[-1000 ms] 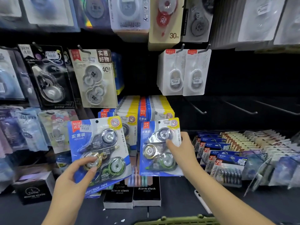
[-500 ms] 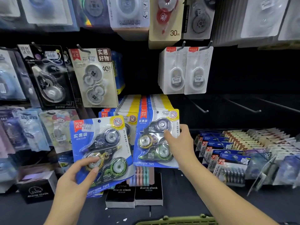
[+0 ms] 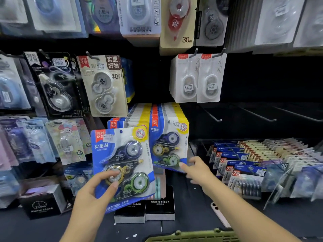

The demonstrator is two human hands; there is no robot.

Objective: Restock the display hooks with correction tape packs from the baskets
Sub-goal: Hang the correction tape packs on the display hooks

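The left hand [image 3: 97, 194] pinches a blue pack [image 3: 122, 165] at 7 o'clock, thumb across the yellow reel, tilted face-up, probably so its hang hole can be lined up with a hook; the right hand [image 3: 197, 172], fingers loosely spread and gripping nothing, touches the lower corner of the hung pack [image 3: 168, 145] at centre, likely seating it on the full row; each card is blue and yellow with three reels under clear blister; a green basket [image 3: 192, 235] rim shows at 6 o'clock.
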